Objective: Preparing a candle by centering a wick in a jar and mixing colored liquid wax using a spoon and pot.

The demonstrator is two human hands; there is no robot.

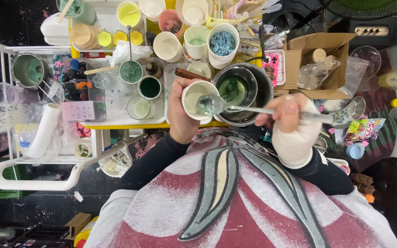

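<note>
The left hand point(182, 110) wraps its fingers around a small white cup point(197, 97), while the right hand point(286, 115) pinches a long spoon point(235, 107), its handle running sideways and bowl hovering over the cup's rim.

Cardboard box point(320, 46) sitting at the back right w/ a clear plastic bag point(317, 73) spilling from it. White cup of blue pieces point(223, 43) standing behind the steel pan, pale yellow cup point(128, 13) further back left. Small jar of dark green liquid point(150, 87) resting on the white tray point(116, 103). White paper roll point(43, 131) leaning on the left rack, grey pot point(27, 70) hanging beside it.
</note>
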